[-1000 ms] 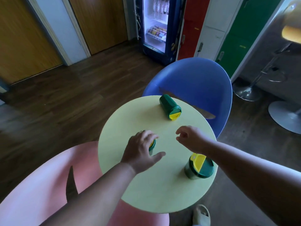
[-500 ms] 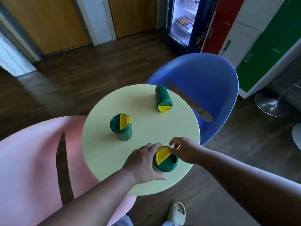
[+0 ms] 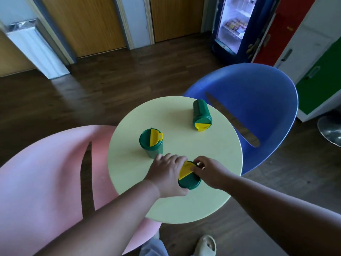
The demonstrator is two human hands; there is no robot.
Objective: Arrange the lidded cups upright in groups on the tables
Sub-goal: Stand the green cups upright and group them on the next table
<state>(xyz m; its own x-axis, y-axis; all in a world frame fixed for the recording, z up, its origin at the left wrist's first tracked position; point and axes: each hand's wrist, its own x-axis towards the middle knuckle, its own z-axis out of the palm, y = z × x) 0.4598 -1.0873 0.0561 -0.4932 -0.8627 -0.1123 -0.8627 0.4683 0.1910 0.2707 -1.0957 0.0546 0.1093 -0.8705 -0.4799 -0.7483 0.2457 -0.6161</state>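
Looking down from my head camera, I see a round pale yellow-green table with three green cups on it, each with a green and yellow lid.

My left hand is wrapped around the left side of the nearest cup, thumb toward me and fingers curled over its far side, so I am gripping its body. This cup stands upright near the table's front right edge. My right hand comes in from the right, and its fingertips pinch the yellow flap of that same lid at its upper right rim. Both of my hands are thus closed on this one cup.

A second cup stands upright just beyond my left hand, toward the middle left of the table. Its lid faces up, green on the left half and yellow on the right, with a small yellow tab sticking out to the right. My left knuckles are close to its base; I cannot tell whether they touch it.

The third cup lies on its side near the far edge, well apart from the other two, its lid turned toward me with the yellow half lowermost.

A blue chair sits behind the table on the right, a pink chair on the left. The floor is dark wood. A lit drinks fridge stands at the back wall, and my pale slipper shows below the table.
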